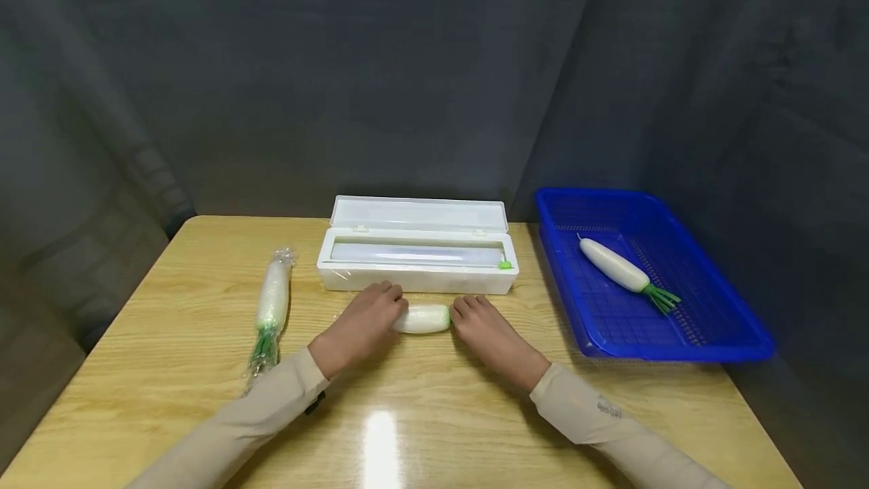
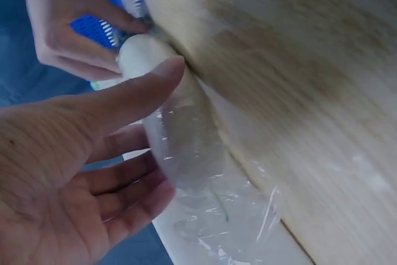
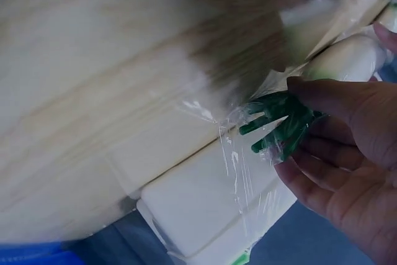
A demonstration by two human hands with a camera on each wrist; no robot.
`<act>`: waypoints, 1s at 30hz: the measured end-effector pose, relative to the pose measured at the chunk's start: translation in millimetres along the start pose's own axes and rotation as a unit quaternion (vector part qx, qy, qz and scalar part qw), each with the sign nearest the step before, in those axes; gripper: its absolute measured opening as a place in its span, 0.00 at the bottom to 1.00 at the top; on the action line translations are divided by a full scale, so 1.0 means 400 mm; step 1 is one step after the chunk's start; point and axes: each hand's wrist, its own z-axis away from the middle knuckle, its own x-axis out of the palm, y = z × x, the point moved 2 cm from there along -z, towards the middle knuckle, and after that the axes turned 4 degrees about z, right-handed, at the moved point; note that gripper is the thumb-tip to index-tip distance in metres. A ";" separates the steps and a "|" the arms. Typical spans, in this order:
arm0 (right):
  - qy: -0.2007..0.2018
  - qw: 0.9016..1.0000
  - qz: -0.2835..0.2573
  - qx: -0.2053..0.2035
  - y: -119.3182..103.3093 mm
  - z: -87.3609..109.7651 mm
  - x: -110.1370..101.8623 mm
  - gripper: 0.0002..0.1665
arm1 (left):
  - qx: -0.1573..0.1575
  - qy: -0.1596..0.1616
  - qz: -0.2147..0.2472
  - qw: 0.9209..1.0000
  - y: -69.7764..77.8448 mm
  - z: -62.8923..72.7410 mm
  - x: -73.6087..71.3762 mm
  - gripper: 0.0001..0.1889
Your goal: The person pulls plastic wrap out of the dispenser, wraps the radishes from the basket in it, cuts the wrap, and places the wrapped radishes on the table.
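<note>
A white radish (image 1: 422, 318) wrapped in clear plastic film lies sideways on the table, just in front of a white film box. My left hand (image 1: 370, 321) grips its left part, thumb on one side and fingers on the other in the left wrist view. Loose film (image 2: 229, 215) sticks out past that end. At the other end my right hand (image 1: 485, 334) pinches the green stems (image 3: 282, 119) through the film, thumb above and fingers below. Crumpled film trails beyond the stems in the right wrist view.
The film box (image 1: 417, 278) has its lid raised and a film roll inside. At left lies another wrapped radish (image 1: 273, 296). A blue basket (image 1: 591, 342) at right holds an unwrapped radish (image 1: 614, 265). A dark curtain (image 1: 407, 81) hangs behind the wooden table (image 1: 434, 429).
</note>
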 end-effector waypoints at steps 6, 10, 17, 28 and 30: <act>-0.004 1.000 -0.020 -0.005 0.010 -0.011 0.006 0.13 | 0.030 0.067 -0.011 0.997 -0.012 0.008 0.016 0.17; 0.000 1.000 -0.025 -0.007 0.023 -0.015 0.009 0.14 | 0.032 0.064 0.012 0.997 -0.022 0.008 0.014 0.25; 0.015 0.981 -0.188 0.036 0.048 -0.009 0.006 0.16 | 0.012 0.021 0.086 0.996 -0.061 -0.007 0.004 0.22; 0.006 0.969 -0.234 0.074 0.056 0.003 0.007 0.12 | 0.034 0.064 0.038 0.997 -0.053 -0.008 0.016 0.22; 0.016 0.968 -0.240 0.071 0.056 0.006 0.005 0.14 | 0.033 0.079 0.027 0.996 -0.045 0.002 0.021 0.24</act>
